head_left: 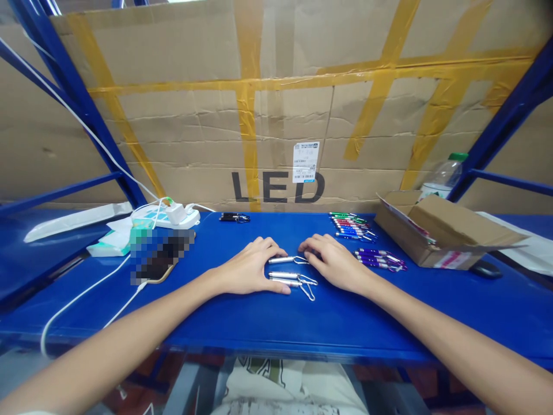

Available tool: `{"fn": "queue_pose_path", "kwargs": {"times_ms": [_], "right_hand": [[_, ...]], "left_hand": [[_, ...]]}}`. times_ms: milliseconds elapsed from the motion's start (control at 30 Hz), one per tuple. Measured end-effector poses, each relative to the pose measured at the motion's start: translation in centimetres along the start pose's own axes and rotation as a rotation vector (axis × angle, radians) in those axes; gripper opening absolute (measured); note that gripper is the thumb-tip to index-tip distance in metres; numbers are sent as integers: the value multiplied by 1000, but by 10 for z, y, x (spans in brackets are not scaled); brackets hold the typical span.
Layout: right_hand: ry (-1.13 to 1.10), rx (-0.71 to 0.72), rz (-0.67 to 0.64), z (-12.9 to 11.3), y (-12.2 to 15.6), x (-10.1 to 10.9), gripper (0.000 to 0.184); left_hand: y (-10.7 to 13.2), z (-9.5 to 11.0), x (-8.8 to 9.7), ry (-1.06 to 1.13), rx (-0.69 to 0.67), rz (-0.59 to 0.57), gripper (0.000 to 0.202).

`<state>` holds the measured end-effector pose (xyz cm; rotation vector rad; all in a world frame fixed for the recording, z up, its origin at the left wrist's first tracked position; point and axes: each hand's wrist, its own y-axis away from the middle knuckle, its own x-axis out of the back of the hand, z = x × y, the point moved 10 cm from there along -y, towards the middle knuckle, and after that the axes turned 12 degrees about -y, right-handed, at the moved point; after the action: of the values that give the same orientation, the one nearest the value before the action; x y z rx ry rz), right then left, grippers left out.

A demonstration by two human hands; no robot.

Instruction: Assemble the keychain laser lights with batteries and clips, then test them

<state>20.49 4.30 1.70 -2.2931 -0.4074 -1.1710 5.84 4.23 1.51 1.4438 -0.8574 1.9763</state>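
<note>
Three slim silver metal tubes, each with a snap-hook clip at its right end, lie on the blue table (242,323). My left hand (248,266) rests around their left ends, thumb and forefinger spread apart. Its forefinger is by the uppermost silver tube (281,260), its thumb by the lowest silver tube (288,283). Between these lies the middle silver tube (283,275). My right hand (334,262) has loosely bent fingers beside the uppermost tube's clip; whether they touch it I cannot tell. Purple tubes with clips (375,259) lie just right of that hand.
Behind are green, red and blue clip tubes (348,225) and black ones (233,217). An open cardboard box (449,230) stands right, a bottle (444,176) behind it. Left are a phone (162,259), a power strip (185,218) and white cables. A large carton (181,132) walls the back.
</note>
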Motion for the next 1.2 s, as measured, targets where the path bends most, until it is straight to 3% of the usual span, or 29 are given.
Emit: {"fn": "queue_pose_path", "kwargs": {"times_ms": [400, 1200], "right_hand": [[-1, 8, 23, 1, 0, 0, 23], [-79, 51, 14, -8, 2, 2, 30]], "left_hand": [[2, 1, 4, 45, -35, 36, 34], [0, -1, 3, 23, 11, -6, 34]]}}
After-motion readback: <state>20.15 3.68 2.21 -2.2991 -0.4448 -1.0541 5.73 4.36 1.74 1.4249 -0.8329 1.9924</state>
